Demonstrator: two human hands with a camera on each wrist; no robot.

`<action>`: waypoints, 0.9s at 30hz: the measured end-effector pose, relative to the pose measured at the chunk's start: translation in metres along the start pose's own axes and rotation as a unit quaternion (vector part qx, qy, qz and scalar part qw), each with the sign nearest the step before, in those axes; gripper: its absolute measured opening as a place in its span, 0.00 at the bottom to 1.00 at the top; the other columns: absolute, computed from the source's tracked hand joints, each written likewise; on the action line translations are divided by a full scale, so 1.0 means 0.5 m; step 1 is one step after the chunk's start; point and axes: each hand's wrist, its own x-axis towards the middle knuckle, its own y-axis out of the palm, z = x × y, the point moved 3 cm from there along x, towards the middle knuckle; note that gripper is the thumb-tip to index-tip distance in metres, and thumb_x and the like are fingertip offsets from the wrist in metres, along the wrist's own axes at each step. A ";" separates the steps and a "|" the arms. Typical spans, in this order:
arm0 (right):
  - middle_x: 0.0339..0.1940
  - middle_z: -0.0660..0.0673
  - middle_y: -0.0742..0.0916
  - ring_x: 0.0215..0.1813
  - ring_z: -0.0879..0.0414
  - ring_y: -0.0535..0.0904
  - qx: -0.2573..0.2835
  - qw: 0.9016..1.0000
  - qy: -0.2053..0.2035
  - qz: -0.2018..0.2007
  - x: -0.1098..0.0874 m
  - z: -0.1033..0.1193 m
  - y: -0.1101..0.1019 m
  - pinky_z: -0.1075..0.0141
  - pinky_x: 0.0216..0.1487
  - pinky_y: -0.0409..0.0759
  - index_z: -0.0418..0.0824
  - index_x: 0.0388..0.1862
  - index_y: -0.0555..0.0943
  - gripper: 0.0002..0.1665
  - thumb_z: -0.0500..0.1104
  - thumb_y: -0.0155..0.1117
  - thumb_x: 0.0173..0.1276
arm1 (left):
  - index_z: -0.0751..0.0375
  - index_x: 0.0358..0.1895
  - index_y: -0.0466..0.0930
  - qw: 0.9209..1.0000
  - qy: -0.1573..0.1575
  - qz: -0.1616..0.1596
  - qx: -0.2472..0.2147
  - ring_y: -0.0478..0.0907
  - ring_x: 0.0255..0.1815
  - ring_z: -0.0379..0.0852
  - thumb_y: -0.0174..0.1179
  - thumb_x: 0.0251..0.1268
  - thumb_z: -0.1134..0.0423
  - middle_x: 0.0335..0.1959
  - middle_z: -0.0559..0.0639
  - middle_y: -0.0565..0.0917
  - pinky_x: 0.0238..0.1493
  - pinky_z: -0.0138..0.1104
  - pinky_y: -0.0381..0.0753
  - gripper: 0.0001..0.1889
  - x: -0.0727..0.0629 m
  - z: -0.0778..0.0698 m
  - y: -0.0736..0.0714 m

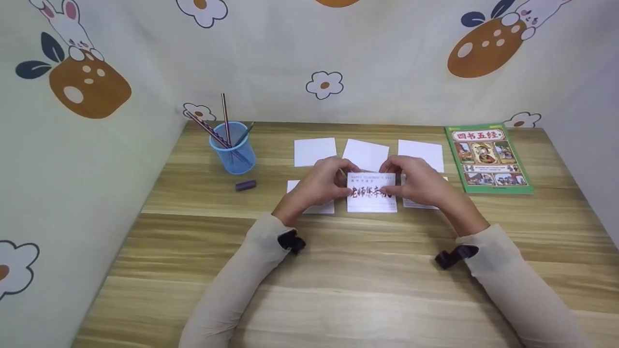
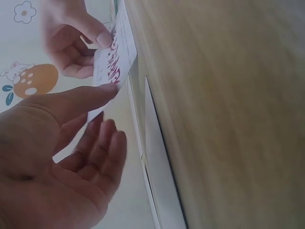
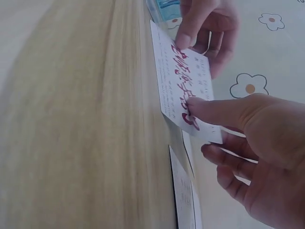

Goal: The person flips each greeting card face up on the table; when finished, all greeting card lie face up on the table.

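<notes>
A white card with dark red handwritten-style Chinese characters and small print is held between both hands, lifted off the table in the wrist views. The left hand pinches its left edge, thumb on the printed face and fingers behind. On the opposite edge, the right hand pinches it the same way, its thumb covering part of the red writing. Blank-looking white cards, one at the left, one in the middle and one at the right, lie behind. Beneath the hands are two more cards, partly hidden; the right one bears faint print.
A blue mesh cup with several pencils stands at the back left. Near it lies a short dark purple stick. At the back right is a green-bordered book. A patterned curtain hangs behind the wooden table.
</notes>
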 end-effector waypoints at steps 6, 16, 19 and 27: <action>0.45 0.43 0.91 0.48 0.48 0.83 -0.047 0.998 -0.006 0.034 0.000 -0.004 0.012 0.54 0.54 0.80 0.39 0.53 0.89 0.21 0.44 0.84 0.65 | 0.59 0.62 0.89 0.997 -0.009 0.034 0.068 0.79 0.56 0.50 0.80 0.64 0.61 0.56 0.53 0.87 0.66 0.44 0.79 0.23 -0.004 0.003 0.005; 0.52 0.38 0.86 0.54 0.45 0.77 -0.074 0.996 0.002 0.042 -0.008 -0.009 0.007 0.51 0.58 0.76 0.37 0.67 0.85 0.32 0.48 0.81 0.68 | 0.60 0.64 0.88 0.995 0.007 0.040 0.089 0.77 0.66 0.53 0.75 0.69 0.62 0.62 0.56 0.85 0.72 0.44 0.78 0.22 -0.008 0.002 0.006; 0.53 0.38 0.85 0.55 0.44 0.77 -0.075 0.996 0.006 0.045 -0.008 -0.010 0.007 0.50 0.59 0.76 0.36 0.69 0.84 0.34 0.49 0.80 0.69 | 0.61 0.64 0.88 0.995 0.006 0.041 0.091 0.77 0.67 0.54 0.75 0.69 0.62 0.63 0.57 0.85 0.73 0.45 0.77 0.22 -0.009 0.004 0.006; 0.55 0.37 0.84 0.57 0.43 0.78 -0.070 0.997 0.017 0.042 -0.010 -0.015 0.007 0.46 0.63 0.78 0.37 0.70 0.83 0.35 0.49 0.80 0.69 | 0.59 0.66 0.87 0.993 0.007 0.054 0.101 0.77 0.65 0.52 0.72 0.73 0.61 0.64 0.56 0.84 0.70 0.44 0.79 0.21 -0.007 0.009 0.008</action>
